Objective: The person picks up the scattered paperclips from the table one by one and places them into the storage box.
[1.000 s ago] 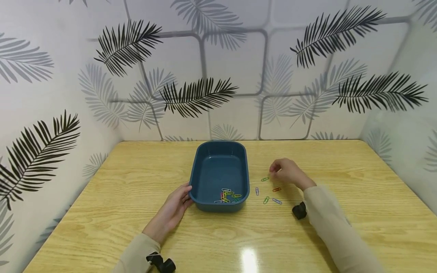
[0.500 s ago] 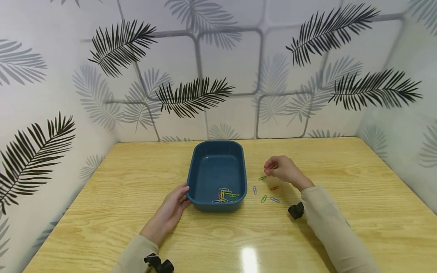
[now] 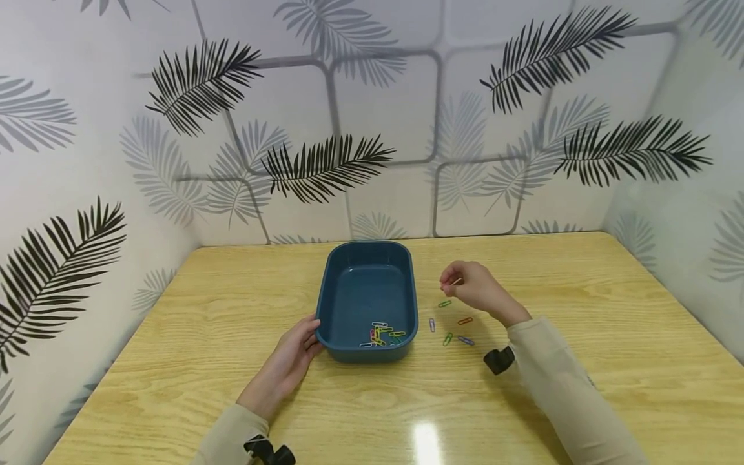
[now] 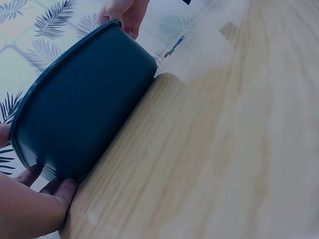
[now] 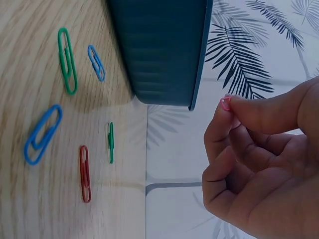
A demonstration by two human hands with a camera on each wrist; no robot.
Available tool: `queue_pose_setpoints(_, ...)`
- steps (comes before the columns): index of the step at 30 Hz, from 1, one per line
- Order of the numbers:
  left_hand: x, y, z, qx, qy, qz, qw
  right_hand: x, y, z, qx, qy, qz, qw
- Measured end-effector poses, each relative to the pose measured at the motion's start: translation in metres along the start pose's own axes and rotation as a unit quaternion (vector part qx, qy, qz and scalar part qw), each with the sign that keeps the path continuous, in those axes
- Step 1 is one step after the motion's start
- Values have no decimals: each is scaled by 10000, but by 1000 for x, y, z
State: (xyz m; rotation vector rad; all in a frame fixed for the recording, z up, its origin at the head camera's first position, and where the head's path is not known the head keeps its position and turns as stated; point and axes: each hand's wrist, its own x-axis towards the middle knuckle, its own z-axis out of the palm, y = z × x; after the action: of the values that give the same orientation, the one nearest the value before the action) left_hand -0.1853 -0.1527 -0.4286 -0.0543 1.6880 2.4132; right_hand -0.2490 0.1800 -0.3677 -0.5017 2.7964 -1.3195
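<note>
A dark blue tray (image 3: 367, 255) stands in the middle of the wooden table (image 3: 174, 336), with several coloured paper clips (image 3: 383, 334) in its near end. My left hand (image 3: 290, 360) rests against the tray's near left corner (image 4: 50, 172), fingers straight. My right hand (image 3: 473, 289) hovers to the right of the tray and pinches a pink paper clip (image 5: 226, 102) between thumb and forefinger. Below it on the table lie loose clips: green (image 5: 67, 60), small blue (image 5: 96, 62), larger blue (image 5: 42, 134), red (image 5: 84, 173) and another green (image 5: 110, 142).
Walls papered with palm leaves close the table in at the back and on both sides. Bare wood lies to the left of the tray and to the far right. A black camera mount (image 3: 498, 360) sits at my right wrist.
My right hand has lifted from the table and moved left toward the tray with a clip pinched. The left hand stays at the tray's corner.
</note>
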Motion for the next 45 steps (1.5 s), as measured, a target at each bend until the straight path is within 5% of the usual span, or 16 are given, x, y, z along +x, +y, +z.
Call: queue_pose_setpoints(45, 0, 0, -1, 157, -59, 29, 9999, -15, -31, 12, 499, -407, -254, 9976)
